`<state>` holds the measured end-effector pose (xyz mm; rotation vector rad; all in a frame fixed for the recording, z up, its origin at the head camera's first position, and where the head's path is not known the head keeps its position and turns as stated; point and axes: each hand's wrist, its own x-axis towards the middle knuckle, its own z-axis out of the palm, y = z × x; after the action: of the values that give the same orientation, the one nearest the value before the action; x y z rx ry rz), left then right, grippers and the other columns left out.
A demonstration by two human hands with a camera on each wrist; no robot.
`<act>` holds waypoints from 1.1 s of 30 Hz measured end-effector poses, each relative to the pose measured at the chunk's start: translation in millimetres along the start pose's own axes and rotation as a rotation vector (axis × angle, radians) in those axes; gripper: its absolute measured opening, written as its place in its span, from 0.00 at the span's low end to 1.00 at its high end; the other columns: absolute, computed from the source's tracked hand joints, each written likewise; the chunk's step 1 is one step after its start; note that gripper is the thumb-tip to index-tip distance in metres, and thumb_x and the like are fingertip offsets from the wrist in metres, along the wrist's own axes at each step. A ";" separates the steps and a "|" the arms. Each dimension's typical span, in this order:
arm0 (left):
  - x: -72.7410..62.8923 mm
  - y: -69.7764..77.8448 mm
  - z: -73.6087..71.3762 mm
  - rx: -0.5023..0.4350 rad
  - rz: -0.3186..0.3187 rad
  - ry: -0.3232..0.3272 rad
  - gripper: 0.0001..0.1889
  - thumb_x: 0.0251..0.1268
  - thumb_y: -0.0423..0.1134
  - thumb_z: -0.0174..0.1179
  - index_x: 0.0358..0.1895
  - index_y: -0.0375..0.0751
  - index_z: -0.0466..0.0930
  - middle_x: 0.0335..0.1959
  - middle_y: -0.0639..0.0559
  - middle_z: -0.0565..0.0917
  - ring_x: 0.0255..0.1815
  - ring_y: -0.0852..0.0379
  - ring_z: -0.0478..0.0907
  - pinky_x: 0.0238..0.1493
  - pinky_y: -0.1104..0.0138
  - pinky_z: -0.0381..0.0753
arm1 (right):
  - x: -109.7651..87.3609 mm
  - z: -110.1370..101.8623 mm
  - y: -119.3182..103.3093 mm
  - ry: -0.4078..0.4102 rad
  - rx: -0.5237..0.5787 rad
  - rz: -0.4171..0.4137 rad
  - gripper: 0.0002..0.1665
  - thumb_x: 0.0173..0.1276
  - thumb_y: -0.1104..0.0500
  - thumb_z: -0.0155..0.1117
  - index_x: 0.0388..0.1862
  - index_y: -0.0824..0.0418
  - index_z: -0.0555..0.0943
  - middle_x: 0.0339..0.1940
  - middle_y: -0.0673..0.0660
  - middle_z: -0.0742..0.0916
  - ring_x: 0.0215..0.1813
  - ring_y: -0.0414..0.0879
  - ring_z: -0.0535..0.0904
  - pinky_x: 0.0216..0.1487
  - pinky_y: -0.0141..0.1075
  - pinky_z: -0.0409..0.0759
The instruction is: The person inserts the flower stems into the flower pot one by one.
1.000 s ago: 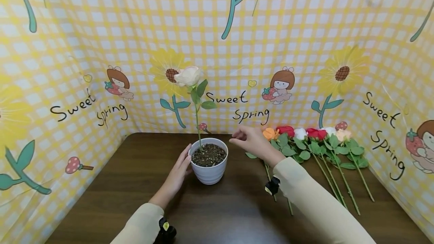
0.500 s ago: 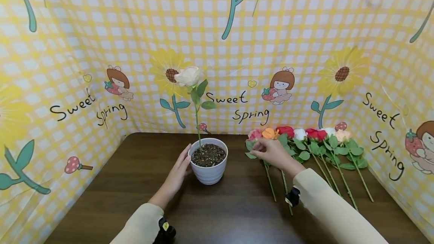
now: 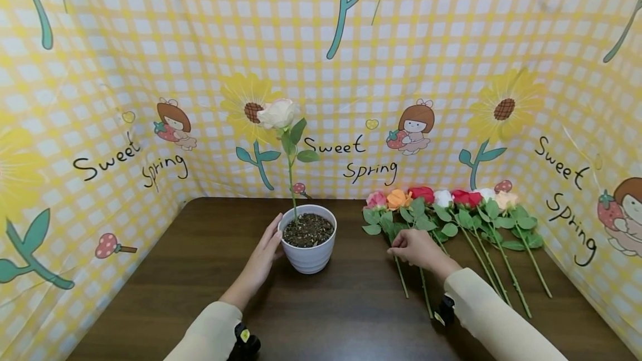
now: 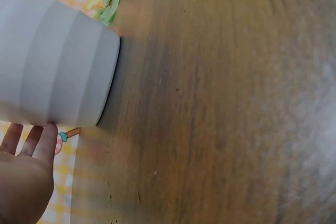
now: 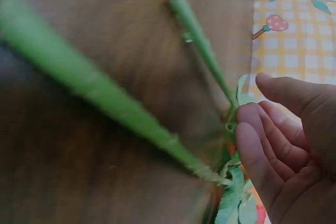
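A grey-white ribbed pot [image 3: 307,261] filled with dark soil [image 3: 308,231] stands on the table. A cream-white rose [image 3: 278,114] rises upright from the soil's left side. My left hand [image 3: 257,266] rests its straight fingertips against the pot's left wall, as the left wrist view of the pot [image 4: 58,61] also shows. Over the stems at the right, my right hand [image 3: 418,248] is closest to the pink rose [image 3: 377,200], its fingers at that rose's stem. In the right wrist view the thumb and fingers stand apart beside a green stem [image 5: 202,48], gripping nothing.
Orange [image 3: 398,198], red [image 3: 422,193], white [image 3: 443,198] and peach roses [image 3: 506,200] lie in a row at the back right, stems toward me. A checked cloth [image 3: 331,88] hangs behind and beside the dark wooden table [image 3: 200,249].
My right hand has moved from beside the pot to the right and toward me, down to the pink rose's stem. The left hand has stayed on the pot.
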<state>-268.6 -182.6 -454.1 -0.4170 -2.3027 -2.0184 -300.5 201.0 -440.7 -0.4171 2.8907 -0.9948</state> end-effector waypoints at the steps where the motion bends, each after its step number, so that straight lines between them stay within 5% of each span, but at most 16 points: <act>1: 0.0 0.1 0.0 0.000 -0.002 0.000 0.27 0.85 0.46 0.37 0.81 0.50 0.49 0.81 0.43 0.48 0.78 0.40 0.47 0.66 0.35 0.60 | -1.1 1.1 1.0 -0.003 -0.002 0.014 0.09 0.66 0.57 0.73 0.33 0.59 0.82 0.21 0.52 0.83 0.22 0.44 0.79 0.24 0.37 0.79; 16: -0.4 0.4 -0.2 -0.008 -0.005 -0.003 0.28 0.85 0.48 0.37 0.81 0.49 0.48 0.81 0.42 0.47 0.78 0.40 0.46 0.67 0.34 0.58 | 0.2 13.2 9.2 -0.015 0.040 0.118 0.13 0.64 0.53 0.75 0.23 0.58 0.86 0.18 0.52 0.83 0.20 0.44 0.81 0.23 0.36 0.82; 33: -0.3 0.5 -0.1 -0.014 -0.014 -0.009 0.28 0.85 0.48 0.37 0.82 0.49 0.47 0.81 0.41 0.47 0.78 0.41 0.45 0.67 0.34 0.58 | 0.4 5.7 5.6 -0.051 0.165 0.107 0.08 0.67 0.61 0.70 0.29 0.65 0.86 0.19 0.54 0.85 0.22 0.46 0.83 0.26 0.38 0.84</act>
<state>-268.2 -182.7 -453.7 -0.4128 -2.3043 -2.0436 -301.4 201.7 -448.7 -0.2702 2.7259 -1.1751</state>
